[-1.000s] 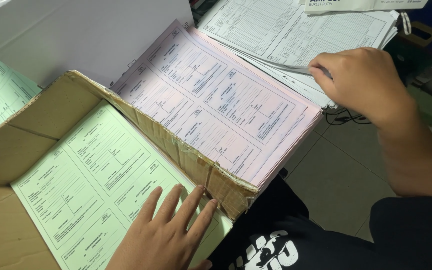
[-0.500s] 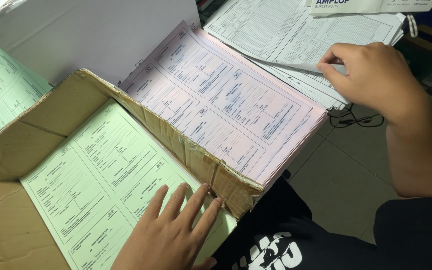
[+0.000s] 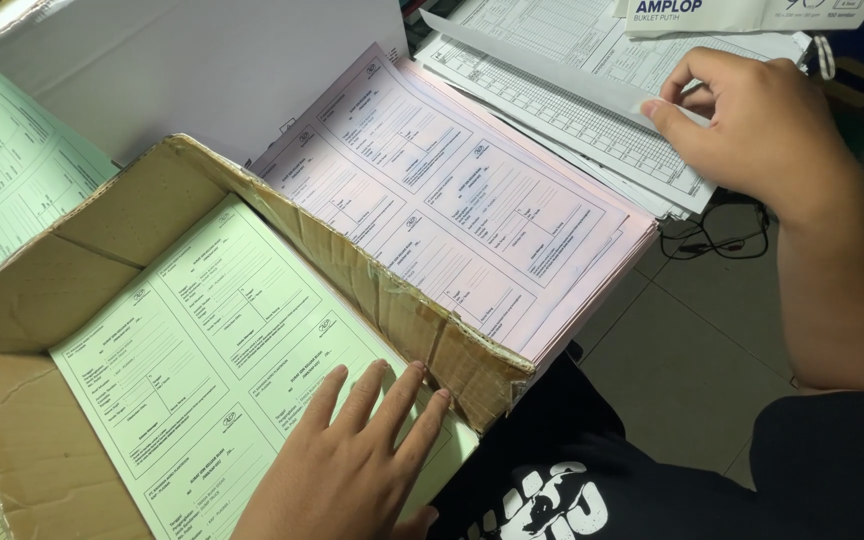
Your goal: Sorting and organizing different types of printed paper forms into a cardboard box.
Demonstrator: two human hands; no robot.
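Observation:
My left hand (image 3: 347, 465) lies flat, fingers spread, on a stack of pale green printed forms (image 3: 192, 360) inside an open cardboard box (image 3: 407, 325). A stack of pink printed forms (image 3: 462, 215) rests on the box's right flap. At the upper right my right hand (image 3: 752, 130) pinches the lifted edge of a white sheet (image 3: 552, 70) from a pile of white gridded forms (image 3: 592, 110).
More green forms (image 3: 12, 190) lie at the left edge. A large blank white sheet (image 3: 202, 70) stands behind the box. A white packet (image 3: 742, 15) tops the far pile. Black cables (image 3: 707, 240) lie on the tiled floor (image 3: 692, 360). My black shirt (image 3: 652, 470) fills the lower right.
My right hand has shifted up and right on the white pile and has lifted the edge of a white sheet. My left hand stays flat on the green forms.

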